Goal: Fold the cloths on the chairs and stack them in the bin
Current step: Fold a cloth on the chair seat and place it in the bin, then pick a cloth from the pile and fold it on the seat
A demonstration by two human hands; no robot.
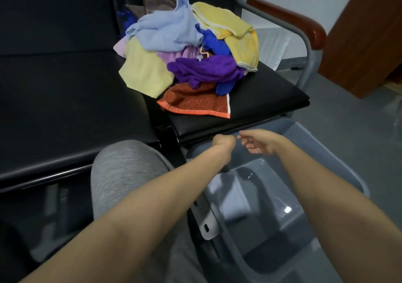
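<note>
Cloth pile (187,49) on black chair seat (272,95), armrest (293,19) beside it. Left hand (224,141) curled, empty; right hand (258,144) loosely spread. Both over grey bin (326,152), knee (126,169) alongside.

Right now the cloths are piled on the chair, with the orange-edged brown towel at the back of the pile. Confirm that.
Wrong: the head view shows the cloths piled on the chair with the orange-edged brown towel at the front of the pile.

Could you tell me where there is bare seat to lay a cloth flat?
The left seat is bare up to the pile. The right seat has only its front-right corner free, between pile and armrest; elsewhere it is crowded.
</note>
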